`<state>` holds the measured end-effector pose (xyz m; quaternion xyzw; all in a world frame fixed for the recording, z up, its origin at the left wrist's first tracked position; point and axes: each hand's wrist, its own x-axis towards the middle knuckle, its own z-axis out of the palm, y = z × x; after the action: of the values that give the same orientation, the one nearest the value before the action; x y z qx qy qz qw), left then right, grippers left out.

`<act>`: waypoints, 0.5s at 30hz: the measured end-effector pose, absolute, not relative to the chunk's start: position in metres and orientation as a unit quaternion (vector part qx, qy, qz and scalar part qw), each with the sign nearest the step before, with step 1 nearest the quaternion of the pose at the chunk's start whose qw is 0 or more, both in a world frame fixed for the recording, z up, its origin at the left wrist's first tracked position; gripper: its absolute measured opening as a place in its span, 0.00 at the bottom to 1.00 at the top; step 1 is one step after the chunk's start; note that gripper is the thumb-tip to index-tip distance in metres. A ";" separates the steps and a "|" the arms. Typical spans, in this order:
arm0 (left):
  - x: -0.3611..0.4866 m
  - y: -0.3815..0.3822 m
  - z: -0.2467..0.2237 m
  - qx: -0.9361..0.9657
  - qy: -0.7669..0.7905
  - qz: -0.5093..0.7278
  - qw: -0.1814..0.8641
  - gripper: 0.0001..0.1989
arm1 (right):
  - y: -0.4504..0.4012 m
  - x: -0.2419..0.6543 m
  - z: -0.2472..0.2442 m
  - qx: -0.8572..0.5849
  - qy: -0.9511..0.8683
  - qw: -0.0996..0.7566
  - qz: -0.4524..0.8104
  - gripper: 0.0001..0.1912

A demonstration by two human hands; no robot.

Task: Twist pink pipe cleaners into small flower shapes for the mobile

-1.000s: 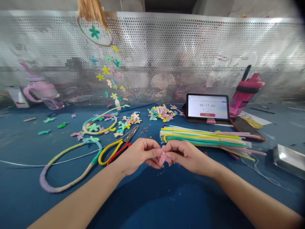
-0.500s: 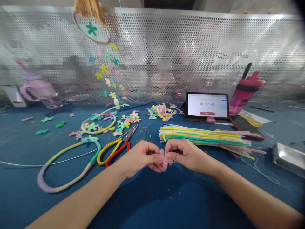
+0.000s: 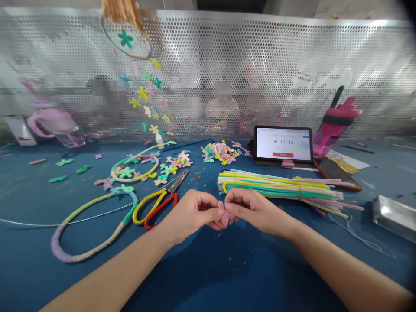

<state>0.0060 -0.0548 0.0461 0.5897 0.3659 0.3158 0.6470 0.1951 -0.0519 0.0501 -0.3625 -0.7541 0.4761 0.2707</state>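
A small pink fuzzy piece [image 3: 225, 219] is pinched between both hands near the middle of the view. My left hand [image 3: 198, 213] grips it from the left, thumb and fingers together. From the right, my right hand [image 3: 251, 209] pinches the same piece; the fingers hide part of it. Scissors with yellow and red handles [image 3: 162, 200] lie just left of my left hand. Behind my right hand is a banded bundle of pastel pipe cleaners [image 3: 279, 185]. A multicoloured fuzzy ring [image 3: 62, 255] lies on the blue table [image 3: 195, 277] at the left.
A second ring [image 3: 113, 174] and fuzzy flowers [image 3: 167, 170] lie behind the scissors, beside a mixed pile [image 3: 221, 152]. Farther right stand a tablet [image 3: 282, 144] and a pink bottle [image 3: 334, 125]; a metal box [image 3: 393, 216] is at the right edge. Perforated metal [image 3: 195, 65] spans the back.
Both hands have shifted very slightly, and the fingers now cover more of the pink piece. It remains pinched between them.
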 end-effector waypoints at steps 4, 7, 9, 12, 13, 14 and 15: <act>0.007 -0.057 0.050 0.616 0.374 0.343 0.603 0.10 | -0.054 0.196 0.050 -0.352 -0.784 0.250 0.445 0.11; 0.008 -0.059 0.052 0.626 0.380 0.348 0.586 0.09 | -0.056 0.196 0.049 -0.333 -0.801 0.259 0.424 0.09; 0.009 -0.059 0.051 0.628 0.383 0.347 0.582 0.08 | -0.058 0.196 0.050 -0.328 -0.807 0.260 0.417 0.08; 0.009 -0.059 0.048 0.633 0.380 0.347 0.579 0.06 | -0.059 0.194 0.050 -0.331 -0.808 0.258 0.414 0.07; 0.009 -0.059 0.047 0.635 0.378 0.347 0.577 0.06 | -0.059 0.194 0.050 -0.332 -0.808 0.258 0.412 0.07; 0.009 -0.059 0.046 0.638 0.377 0.347 0.575 0.06 | -0.059 0.193 0.050 -0.334 -0.809 0.257 0.409 0.07; 0.009 -0.059 0.046 0.640 0.376 0.346 0.574 0.06 | -0.059 0.192 0.050 -0.337 -0.810 0.257 0.405 0.07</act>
<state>0.0087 -0.0593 0.0455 0.6400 0.3761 0.3464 0.5736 0.1921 -0.0594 0.0501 -0.3367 -0.8102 0.4049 0.2574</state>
